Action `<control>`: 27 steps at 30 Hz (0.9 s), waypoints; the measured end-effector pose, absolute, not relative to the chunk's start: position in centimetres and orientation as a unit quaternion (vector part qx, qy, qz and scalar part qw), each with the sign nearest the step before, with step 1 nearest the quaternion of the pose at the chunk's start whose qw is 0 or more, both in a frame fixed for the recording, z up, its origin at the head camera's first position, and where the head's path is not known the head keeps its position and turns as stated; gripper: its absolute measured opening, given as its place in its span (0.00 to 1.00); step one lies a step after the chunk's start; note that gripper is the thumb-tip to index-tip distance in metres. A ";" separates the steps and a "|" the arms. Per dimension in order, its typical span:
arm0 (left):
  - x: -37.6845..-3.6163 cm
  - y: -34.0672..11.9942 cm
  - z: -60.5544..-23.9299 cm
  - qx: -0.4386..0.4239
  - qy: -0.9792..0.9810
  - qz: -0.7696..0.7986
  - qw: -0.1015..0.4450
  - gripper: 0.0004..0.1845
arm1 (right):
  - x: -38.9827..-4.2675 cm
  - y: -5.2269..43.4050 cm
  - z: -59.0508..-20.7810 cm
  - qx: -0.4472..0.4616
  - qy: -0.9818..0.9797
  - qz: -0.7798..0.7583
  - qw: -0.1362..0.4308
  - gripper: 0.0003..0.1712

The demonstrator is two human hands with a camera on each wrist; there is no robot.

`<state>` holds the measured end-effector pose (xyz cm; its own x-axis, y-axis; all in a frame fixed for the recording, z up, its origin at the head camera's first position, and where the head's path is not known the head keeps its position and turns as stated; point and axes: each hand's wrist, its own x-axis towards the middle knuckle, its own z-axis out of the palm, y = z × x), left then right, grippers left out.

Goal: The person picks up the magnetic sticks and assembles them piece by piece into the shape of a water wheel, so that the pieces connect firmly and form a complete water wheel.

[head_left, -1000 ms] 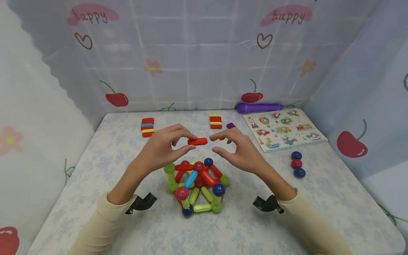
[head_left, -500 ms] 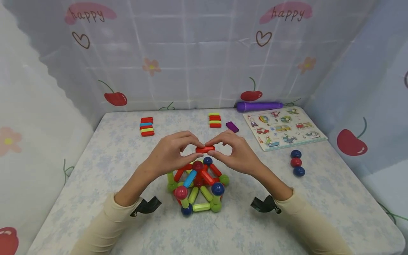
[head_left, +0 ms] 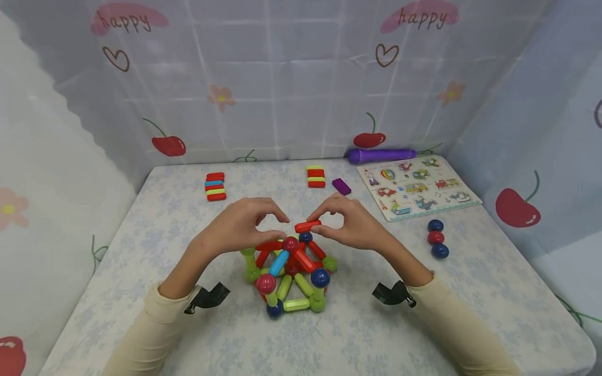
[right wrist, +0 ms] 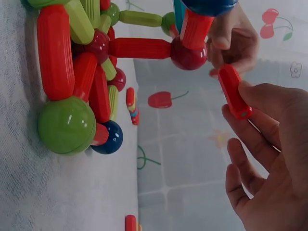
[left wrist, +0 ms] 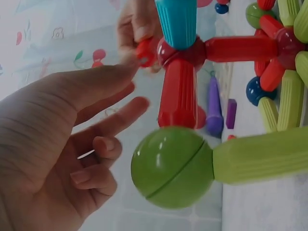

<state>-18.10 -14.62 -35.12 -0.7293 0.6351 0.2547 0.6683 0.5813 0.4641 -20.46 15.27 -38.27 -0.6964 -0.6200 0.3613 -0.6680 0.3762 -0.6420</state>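
Observation:
My right hand pinches a red magnetic stick between thumb and fingers, above the back of a built frame. In the right wrist view the stick is tilted beside the dark red ball. Thumb and fingers of my left hand stand apart with nothing between them, left of the stick. The frame joins red, green and blue balls with red, light green and blue sticks. Its top dark red ball lies just below the hands; a green ball is near my left hand in its wrist view.
Loose sticks lie in two rows, one at the back left and one at the back middle. A purple block, a purple microphone-shaped thing, a picture puzzle board and three balls are to the right.
The red stick passed from the left hand to the right, with both holding it half a second ago. The left hand has let go and drawn back left.

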 end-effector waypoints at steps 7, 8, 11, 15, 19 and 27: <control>-18.7 -15.0 -35.4 -0.378 -0.884 -0.268 -0.057 0.12 | -21.0 15.7 -38.7 0.406 -0.829 0.382 -0.040 0.10; -18.7 -14.9 -35.4 -0.382 -0.883 -0.266 -0.059 0.12 | -21.1 15.7 -38.7 0.408 -0.829 0.381 -0.043 0.10; -18.7 -14.7 -35.5 -0.389 -0.880 -0.264 -0.067 0.11 | -21.2 15.8 -38.8 0.410 -0.828 0.380 -0.047 0.09; -18.7 -14.5 -35.6 -0.390 -0.881 -0.260 -0.071 0.10 | -21.5 16.0 -39.0 0.411 -0.828 0.378 -0.056 0.09; -18.8 -14.7 -35.4 -0.384 -0.883 -0.259 -0.072 0.10 | -21.6 16.3 -39.3 0.407 -0.830 0.373 -0.073 0.09; -22.7 -21.7 -36.5 -0.239 -0.936 -0.258 0.028 0.11 | -21.8 16.2 -39.6 0.404 -0.832 0.369 -0.094 0.09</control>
<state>-22.68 -21.70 -36.47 -0.8841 0.4332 0.1751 0.4617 0.7526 0.4695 -21.77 16.21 -39.58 -0.6560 -0.7412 0.1426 -0.6030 0.4010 -0.6896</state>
